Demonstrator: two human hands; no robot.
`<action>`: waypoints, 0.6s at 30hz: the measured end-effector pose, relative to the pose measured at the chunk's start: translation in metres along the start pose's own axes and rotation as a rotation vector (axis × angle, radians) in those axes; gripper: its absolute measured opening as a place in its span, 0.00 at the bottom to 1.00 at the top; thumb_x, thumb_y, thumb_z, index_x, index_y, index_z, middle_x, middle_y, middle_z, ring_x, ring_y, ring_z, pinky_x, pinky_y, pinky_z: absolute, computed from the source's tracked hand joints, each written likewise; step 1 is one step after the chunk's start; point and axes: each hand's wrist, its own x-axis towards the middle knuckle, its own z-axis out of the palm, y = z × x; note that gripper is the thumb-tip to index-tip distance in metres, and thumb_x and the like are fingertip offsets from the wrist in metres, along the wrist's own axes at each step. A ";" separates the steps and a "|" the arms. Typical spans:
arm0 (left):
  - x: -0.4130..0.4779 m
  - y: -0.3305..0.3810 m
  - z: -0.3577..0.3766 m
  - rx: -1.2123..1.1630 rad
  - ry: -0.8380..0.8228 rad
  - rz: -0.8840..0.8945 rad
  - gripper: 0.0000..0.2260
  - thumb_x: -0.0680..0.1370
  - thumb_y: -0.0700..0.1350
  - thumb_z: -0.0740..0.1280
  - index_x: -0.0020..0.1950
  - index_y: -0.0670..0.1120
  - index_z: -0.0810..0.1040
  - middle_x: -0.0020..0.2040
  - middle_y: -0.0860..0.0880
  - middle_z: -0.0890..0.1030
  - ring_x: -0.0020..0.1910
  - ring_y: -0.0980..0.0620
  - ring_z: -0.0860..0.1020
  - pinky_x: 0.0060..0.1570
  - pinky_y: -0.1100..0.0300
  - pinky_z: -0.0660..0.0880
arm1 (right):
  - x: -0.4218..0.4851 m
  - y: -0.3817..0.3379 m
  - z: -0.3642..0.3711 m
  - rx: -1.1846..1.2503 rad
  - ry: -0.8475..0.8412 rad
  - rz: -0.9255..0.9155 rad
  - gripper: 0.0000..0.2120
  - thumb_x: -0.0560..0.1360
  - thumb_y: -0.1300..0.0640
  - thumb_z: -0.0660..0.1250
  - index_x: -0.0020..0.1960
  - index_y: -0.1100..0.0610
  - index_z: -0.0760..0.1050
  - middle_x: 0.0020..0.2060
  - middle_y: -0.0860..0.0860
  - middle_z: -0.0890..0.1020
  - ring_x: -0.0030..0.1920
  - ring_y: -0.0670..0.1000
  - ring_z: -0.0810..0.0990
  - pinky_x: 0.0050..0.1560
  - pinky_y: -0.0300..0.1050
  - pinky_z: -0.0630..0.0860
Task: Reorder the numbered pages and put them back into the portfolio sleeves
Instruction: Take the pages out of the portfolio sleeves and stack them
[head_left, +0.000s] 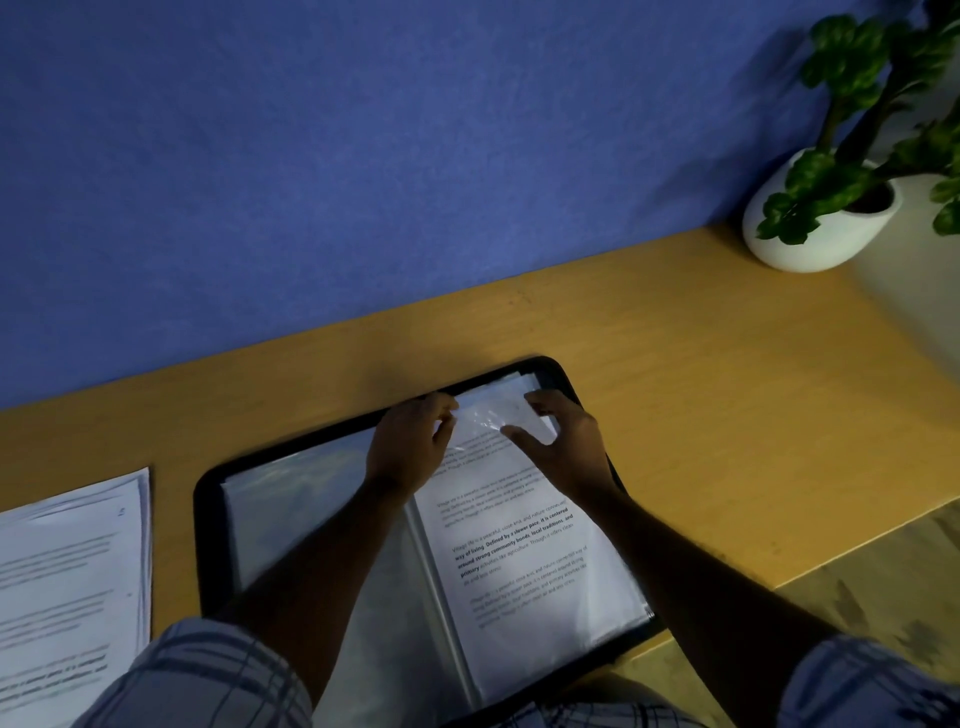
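The portfolio (200, 519) is my first worry: it lies open on the table (675, 364) with its near right corner at the table's edge, so a firm shove from the far end might nudge it off; the stack (67, 571) of loose pages to its left is slightly fanned and could lose its order if a forearm brushed it; the page (519, 545) lies in the right-hand sleeve (498, 413), whose film looks wrinkled at the top, and I'd guess a corner could catch there and crease; the left grip (410, 447) pinches the sleeve's top edge with curled fingers, while the right grip (566, 441) has thumb and fingers spread over the page's top, seemingly pressing it flat, though blur hides the fingertips; the light is dim, so a page number is easily misread; a blue wall (363, 156) stands behind; the table is smooth yellowish wood set against it; pale floor (883, 597) shows past its right edge; a leafy plant (852, 104) in a white pot (810, 244) sits in the far right corner, well apart from the work.
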 end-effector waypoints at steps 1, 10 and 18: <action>0.000 0.001 0.000 -0.011 0.013 -0.022 0.09 0.77 0.42 0.71 0.56 0.45 0.79 0.46 0.51 0.84 0.46 0.50 0.82 0.45 0.55 0.79 | 0.006 -0.001 0.000 -0.024 -0.008 -0.018 0.22 0.71 0.48 0.77 0.60 0.57 0.77 0.54 0.49 0.82 0.53 0.45 0.79 0.52 0.36 0.75; -0.001 0.009 -0.003 0.013 0.053 -0.020 0.16 0.73 0.41 0.75 0.58 0.44 0.77 0.43 0.51 0.84 0.42 0.51 0.83 0.43 0.59 0.76 | 0.085 -0.032 0.004 -0.081 -0.104 -0.268 0.09 0.76 0.68 0.66 0.54 0.61 0.80 0.50 0.54 0.83 0.49 0.48 0.80 0.51 0.42 0.79; -0.007 0.007 0.001 0.070 0.018 -0.016 0.16 0.72 0.41 0.76 0.58 0.45 0.77 0.43 0.52 0.84 0.41 0.50 0.83 0.40 0.52 0.81 | 0.123 -0.045 0.048 -0.679 -1.001 -0.209 0.13 0.74 0.61 0.73 0.58 0.60 0.80 0.55 0.54 0.82 0.56 0.53 0.80 0.53 0.43 0.74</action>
